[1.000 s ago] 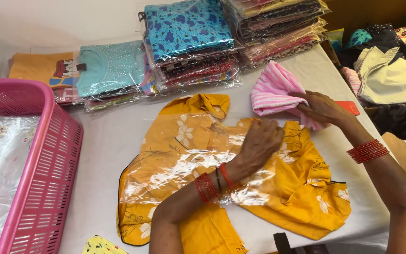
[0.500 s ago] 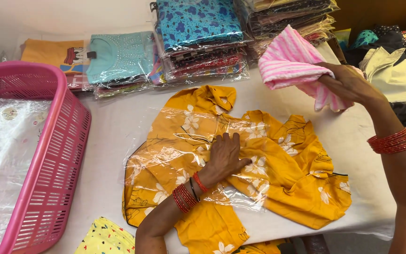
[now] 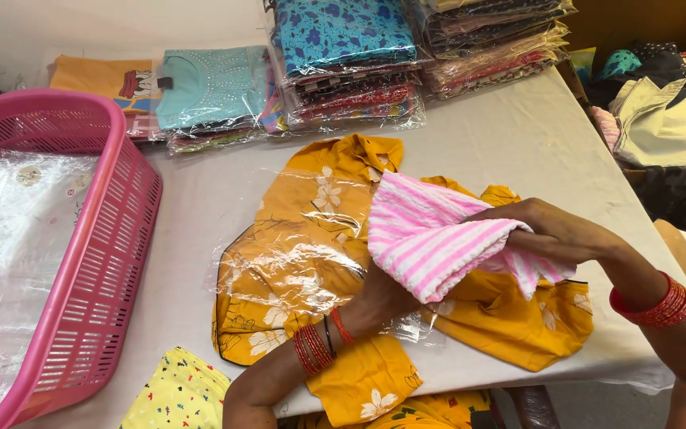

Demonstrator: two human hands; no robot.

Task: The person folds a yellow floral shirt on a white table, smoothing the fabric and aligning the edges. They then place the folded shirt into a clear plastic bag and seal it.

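Note:
My right hand (image 3: 553,234) grips a folded pink and white striped cloth (image 3: 430,238) and holds it above a yellow floral garment (image 3: 311,238) spread on the table. A clear plastic bag (image 3: 279,262) lies over that garment. My left hand (image 3: 383,298) rests on the bag and garment, partly hidden under the striped cloth; its fingers do not show. Red bangles circle both wrists.
A pink plastic basket (image 3: 113,262) with clear bags stands at the left. Stacks of bagged clothes (image 3: 343,56) line the far edge of the white table (image 3: 510,135). A yellow printed garment (image 3: 176,393) lies at the near edge. Loose clothes (image 3: 660,119) pile up on the right.
My right hand has brought the striped cloth down from the far right to over the yellow garment. My left hand has slid towards me and now lies beneath the cloth.

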